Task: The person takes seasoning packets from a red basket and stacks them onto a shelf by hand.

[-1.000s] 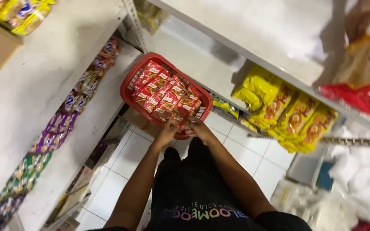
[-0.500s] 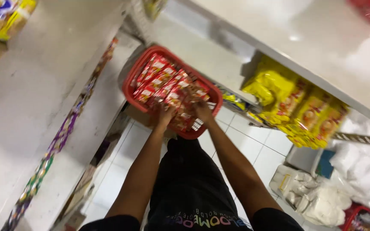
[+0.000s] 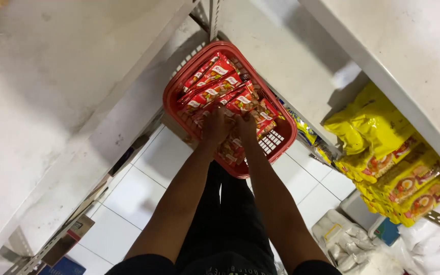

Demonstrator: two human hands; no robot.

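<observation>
both hands (image 3: 230, 127) rest on red sachets (image 3: 215, 89) in red basket (image 3: 281, 140).

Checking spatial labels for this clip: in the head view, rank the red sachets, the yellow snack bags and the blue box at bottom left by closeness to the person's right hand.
1. Red sachets in the red plastic basket: under the right hand.
2. Yellow snack bags: on the shelf to its right.
3. Blue box: far bottom left, on the floor.

One red basket (image 3: 281, 145), two hands (image 3: 230, 127), many red sachets (image 3: 215, 81).

2 arms outstretched, left hand (image 3: 215, 127), right hand (image 3: 245, 126) side by side, fingers seemingly curled
</observation>
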